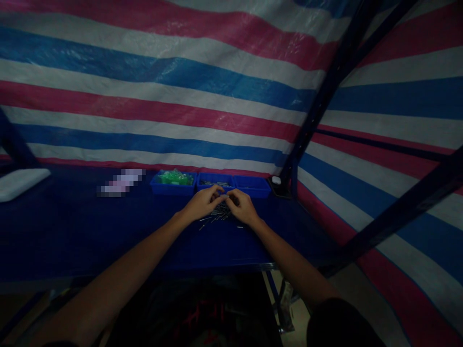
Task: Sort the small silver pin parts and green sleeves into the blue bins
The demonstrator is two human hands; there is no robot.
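My left hand [202, 203] and my right hand [243, 207] come together over a pile of thin, dark, metallic-looking rods [217, 216] on the blue table. Fingers of both hands are curled into a pinch, the tips nearly meeting. Whatever sits between them is too small and dark to make out. Some rods stick out of the pile toward me, and one light thin piece [238, 227] lies apart below my right hand. Just behind my hands stands a blue bin [206, 189] with similar small thin pieces inside; my fingers partly cover its front.
Left of that bin, another blue bin [162, 189] holds green plastic-looking material [175, 177]. A third blue bin [258, 193] stands to the right, beside a black flat object [281, 191] with a white piece [276, 180] on it. A white object [21, 183] lies far left. Blue metal posts [318, 106] rise at right.
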